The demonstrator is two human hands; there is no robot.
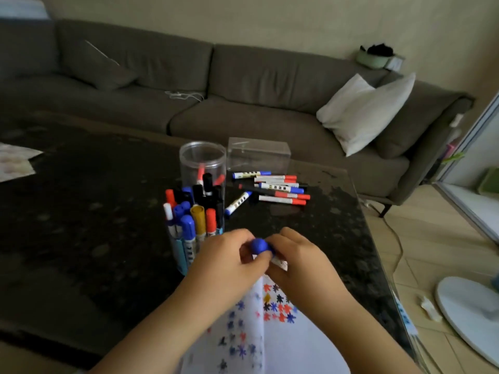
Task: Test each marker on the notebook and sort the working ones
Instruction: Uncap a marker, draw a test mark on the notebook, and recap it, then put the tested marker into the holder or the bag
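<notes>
Capping or uncapping step, judged: above the notebook (pixel 270 333), left hand (pixel 232 255) grip pinches the blue cap (pixel 259 245), right hand (pixel 299 257) grip grasps the marker (pixel 279 261) barrel; next move requires a straight axial pull or push

A: Entry, head view. What is worn on the arms?

B: Nothing in view. Both forearms bare from the bottom edge up to the wrists; no sleeve or cuff shows.

A: Hands?

B: Left hand (pixel 229 261) and right hand (pixel 299 261) ungloved. Nails too blurred to describe.
</notes>
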